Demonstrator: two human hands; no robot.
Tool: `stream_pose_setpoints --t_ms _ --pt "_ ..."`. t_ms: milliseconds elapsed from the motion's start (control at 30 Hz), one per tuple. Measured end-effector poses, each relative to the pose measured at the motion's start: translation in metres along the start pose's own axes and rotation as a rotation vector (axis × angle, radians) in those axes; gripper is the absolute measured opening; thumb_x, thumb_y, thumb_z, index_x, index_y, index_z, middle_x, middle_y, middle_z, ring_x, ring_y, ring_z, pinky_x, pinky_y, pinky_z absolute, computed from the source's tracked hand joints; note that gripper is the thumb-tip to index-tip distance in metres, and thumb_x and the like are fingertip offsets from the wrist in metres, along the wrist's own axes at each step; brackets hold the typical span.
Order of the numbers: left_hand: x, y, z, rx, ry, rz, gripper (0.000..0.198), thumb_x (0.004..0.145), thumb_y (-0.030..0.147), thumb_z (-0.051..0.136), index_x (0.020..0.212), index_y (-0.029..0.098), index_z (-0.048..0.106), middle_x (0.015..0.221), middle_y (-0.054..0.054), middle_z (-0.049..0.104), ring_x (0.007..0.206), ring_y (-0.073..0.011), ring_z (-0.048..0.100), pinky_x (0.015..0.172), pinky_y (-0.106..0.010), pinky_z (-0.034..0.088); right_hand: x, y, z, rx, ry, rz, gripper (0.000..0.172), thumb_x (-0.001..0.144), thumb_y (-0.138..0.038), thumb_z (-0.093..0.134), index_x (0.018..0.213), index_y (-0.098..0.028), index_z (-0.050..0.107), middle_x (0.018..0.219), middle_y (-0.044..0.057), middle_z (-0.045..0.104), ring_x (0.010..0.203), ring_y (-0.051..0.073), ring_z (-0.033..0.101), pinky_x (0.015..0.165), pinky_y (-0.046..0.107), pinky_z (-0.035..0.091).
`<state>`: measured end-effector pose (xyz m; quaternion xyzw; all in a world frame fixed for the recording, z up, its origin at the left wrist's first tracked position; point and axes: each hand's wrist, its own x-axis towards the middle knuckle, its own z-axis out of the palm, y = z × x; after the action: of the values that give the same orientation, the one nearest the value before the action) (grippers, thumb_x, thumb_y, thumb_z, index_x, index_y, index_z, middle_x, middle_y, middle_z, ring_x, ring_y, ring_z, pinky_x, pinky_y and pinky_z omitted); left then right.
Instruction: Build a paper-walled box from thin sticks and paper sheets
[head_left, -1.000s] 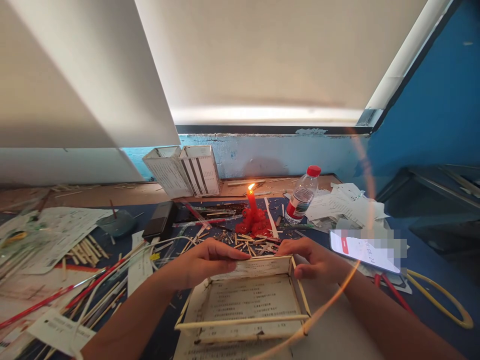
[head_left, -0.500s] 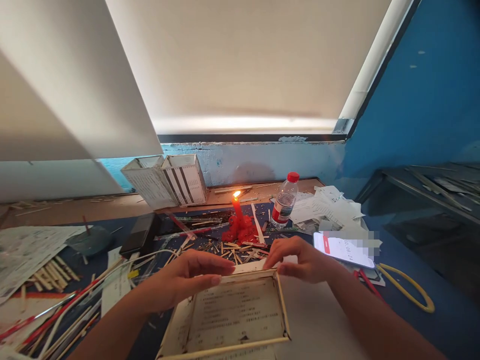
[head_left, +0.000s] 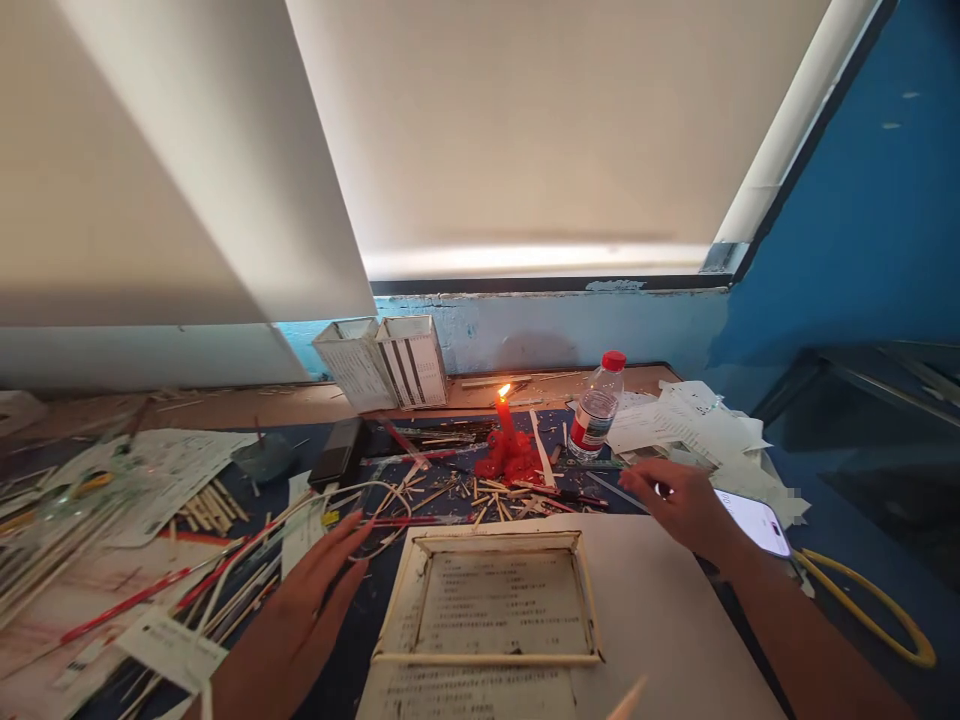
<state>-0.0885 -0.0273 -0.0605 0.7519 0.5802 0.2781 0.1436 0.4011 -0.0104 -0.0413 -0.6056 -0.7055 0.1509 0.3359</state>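
A shallow paper tray (head_left: pixel 491 658) framed with thin rolled sticks lies flat on a white sheet in front of me. My left hand (head_left: pixel 319 590) hovers to the tray's left, fingers stretched out and empty, over a tangle of sticks and white cable. My right hand (head_left: pixel 675 500) is out to the right, fingers spread and empty, reaching over the near end of a phone (head_left: pixel 759 522) with a lit screen. Neither hand touches the tray.
A lit red candle (head_left: pixel 505 430) in a wax pool burns behind the tray, amid short cut sticks. A water bottle (head_left: pixel 594 408), loose papers (head_left: pixel 686 420), two paper boxes (head_left: pixel 384 362), a black block (head_left: pixel 339 452) and a yellow loop (head_left: pixel 874 615) lie around.
Both hands have let go of the tray's far edge and moved apart. The left drew back to the left, the right went toward the phone. The tray now lies flat.
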Motion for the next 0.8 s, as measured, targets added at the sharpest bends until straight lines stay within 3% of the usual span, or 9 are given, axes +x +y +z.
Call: stream_pose_setpoints --t_ms 133,233,300,367,433,533,633,700,800 --pt "-0.041 -0.062 0.006 0.260 -0.002 0.039 0.053 0.098 0.042 0.050 0.144 0.019 0.058 0.152 -0.017 0.058 0.146 -0.0386 0.045 0.115 -0.063 0.039 -0.002 -0.019 0.014 -0.054 -0.158 -0.114 0.040 0.103 -0.043 0.049 0.079 -0.019 0.071 0.075 0.005 0.069 0.068 0.019 0.059 0.063 0.029 0.044" --pt "-0.060 -0.080 0.009 0.251 -0.043 0.112 0.050 0.098 0.039 0.050 0.146 0.024 0.056 0.155 -0.015 0.056 0.145 -0.0390 0.046 0.116 -0.064 0.036 -0.005 -0.027 0.024 0.021 -0.268 -0.134 0.032 0.103 -0.042 0.052 0.100 -0.020 0.075 0.095 0.007 0.076 0.074 0.019 0.065 0.067 0.028 0.048" --pt "-0.063 -0.067 0.010 0.195 -0.070 0.111 0.053 0.100 0.038 0.047 0.153 0.032 0.047 0.164 -0.010 0.044 0.150 -0.0374 0.037 0.119 -0.064 0.028 -0.007 -0.034 0.029 0.078 -0.326 -0.115 0.033 0.101 -0.042 0.056 0.121 -0.022 0.072 0.107 0.008 0.077 0.073 0.017 0.065 0.066 0.027 0.049" --pt "-0.060 -0.039 0.011 0.108 -0.086 0.027 0.057 0.102 0.041 0.043 0.158 0.040 0.034 0.167 -0.005 0.039 0.151 -0.0360 0.035 0.118 -0.065 0.028 -0.011 -0.045 0.032 0.112 -0.386 -0.087 0.036 0.100 -0.039 0.058 0.131 -0.025 0.068 0.114 0.007 0.076 0.070 0.015 0.066 0.064 0.025 0.049" --pt "-0.053 -0.009 0.012 -0.047 -0.110 0.028 0.066 0.102 0.046 0.042 0.163 0.037 0.018 0.170 -0.006 0.033 0.152 -0.0349 0.034 0.120 -0.063 0.028 -0.015 -0.063 0.032 0.147 -0.447 -0.092 0.029 0.099 -0.030 0.059 0.124 -0.026 0.071 0.115 0.006 0.077 0.077 0.016 0.069 0.068 0.024 0.050" --pt "-0.039 0.020 0.016 -0.200 -0.145 0.074 0.076 0.098 0.057 0.049 0.164 0.040 0.015 0.172 -0.005 0.028 0.155 -0.0364 0.028 0.121 -0.062 0.024 -0.024 -0.090 0.030 0.187 -0.520 -0.180 0.031 0.100 -0.017 0.050 0.119 -0.028 0.073 0.114 0.002 0.078 0.097 0.017 0.072 0.084 0.025 0.052" --pt "-0.022 0.025 0.019 -0.337 -0.295 0.177 0.100 0.084 0.075 0.059 0.164 0.041 0.009 0.172 -0.007 0.027 0.154 -0.0403 0.027 0.118 -0.062 0.029 -0.036 -0.103 0.025 0.151 -0.588 -0.229 0.037 0.097 -0.010 0.050 0.119 -0.029 0.073 0.111 0.000 0.078 0.101 0.018 0.072 0.090 0.026 0.052" --pt "-0.010 0.022 0.021 -0.355 -0.384 0.238 0.108 0.079 0.072 0.068 0.163 0.044 0.007 0.172 -0.008 0.029 0.151 -0.0419 0.033 0.115 -0.063 0.035 -0.044 -0.100 0.019 0.111 -0.584 -0.235 0.036 0.097 -0.011 0.051 0.120 -0.028 0.073 0.115 0.001 0.077 0.105 0.020 0.071 0.093 0.028 0.053" --pt "0.008 0.019 0.019 -0.316 -0.409 0.291 0.083 0.091 0.049 0.068 0.159 0.050 0.020 0.168 -0.005 0.037 0.152 -0.0377 0.035 0.116 -0.060 0.039 -0.053 -0.082 0.007 0.057 -0.505 -0.188 0.032 0.100 -0.016 0.051 0.123 -0.026 0.072 0.124 0.004 0.074 0.114 0.022 0.068 0.100 0.033 0.052"
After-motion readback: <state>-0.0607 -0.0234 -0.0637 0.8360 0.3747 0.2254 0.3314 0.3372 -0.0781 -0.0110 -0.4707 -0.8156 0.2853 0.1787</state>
